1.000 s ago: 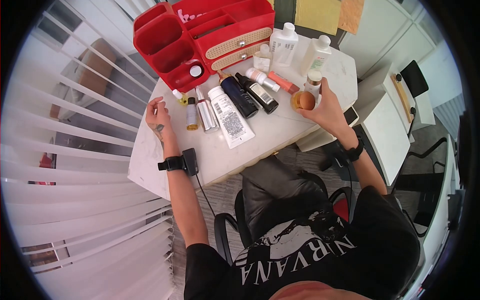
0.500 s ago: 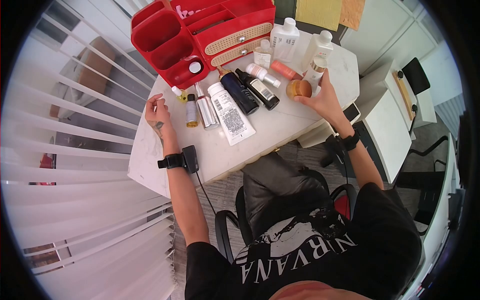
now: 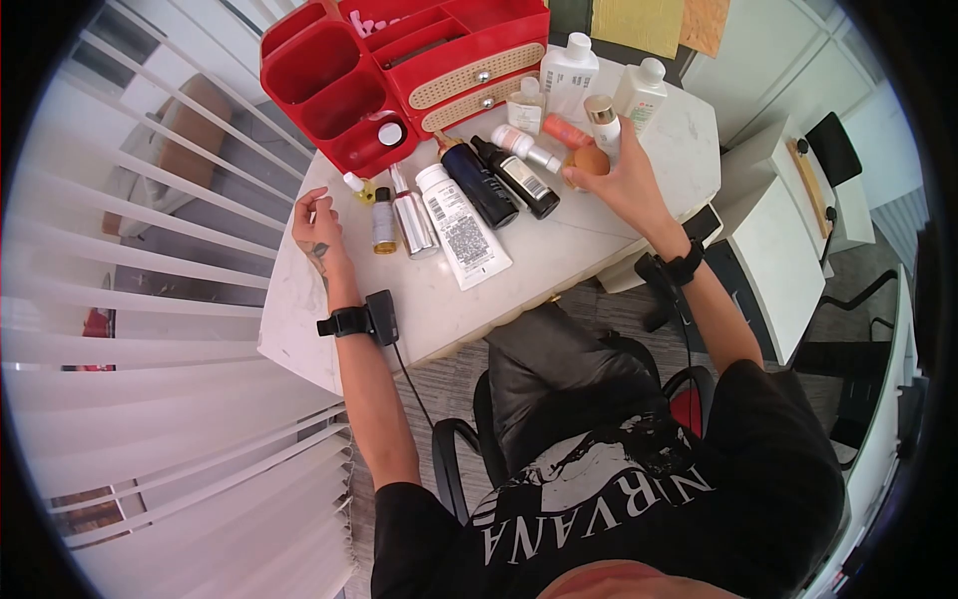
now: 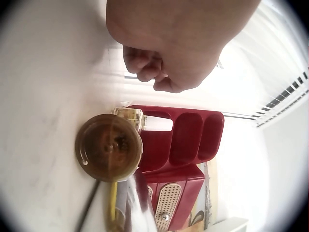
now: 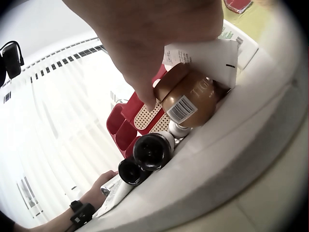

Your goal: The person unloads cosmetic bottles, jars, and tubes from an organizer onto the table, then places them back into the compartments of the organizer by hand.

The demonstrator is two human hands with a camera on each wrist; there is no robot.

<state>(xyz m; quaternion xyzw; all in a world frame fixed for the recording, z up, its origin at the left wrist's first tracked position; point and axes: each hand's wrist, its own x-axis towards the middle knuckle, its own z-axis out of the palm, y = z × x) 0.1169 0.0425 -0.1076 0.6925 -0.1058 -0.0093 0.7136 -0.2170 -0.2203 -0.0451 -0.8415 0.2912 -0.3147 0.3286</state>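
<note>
My right hand (image 3: pixel 631 188) holds two items at the table's right side: a white bottle with a gold cap (image 3: pixel 603 122) and a round amber jar (image 3: pixel 589 162). In the right wrist view, my thumb lies at the lid of the jar (image 5: pixel 190 99), with the white bottle (image 5: pixel 215 60) behind it under the hand. My left hand (image 3: pixel 317 232) rests idle near the table's left edge, fingers loosely curled around nothing. Closest to it are a small bottle with a white cap (image 3: pixel 357 187) and a small grey-and-amber bottle (image 3: pixel 383 225).
A red organizer (image 3: pixel 329 75) with two woven-front drawers stands at the back. Across the table (image 3: pixel 399 314) lie a silver bottle (image 3: pixel 414 228), a white tube (image 3: pixel 464 230), a navy bottle (image 3: pixel 477 185) and a black bottle (image 3: pixel 519 180). Tall white bottles (image 3: pixel 569 75) stand at the back right.
My right hand has moved left and toward the back, bringing the gold-capped bottle and amber jar closer to the lying pink-orange tube. My left hand has barely moved.
</note>
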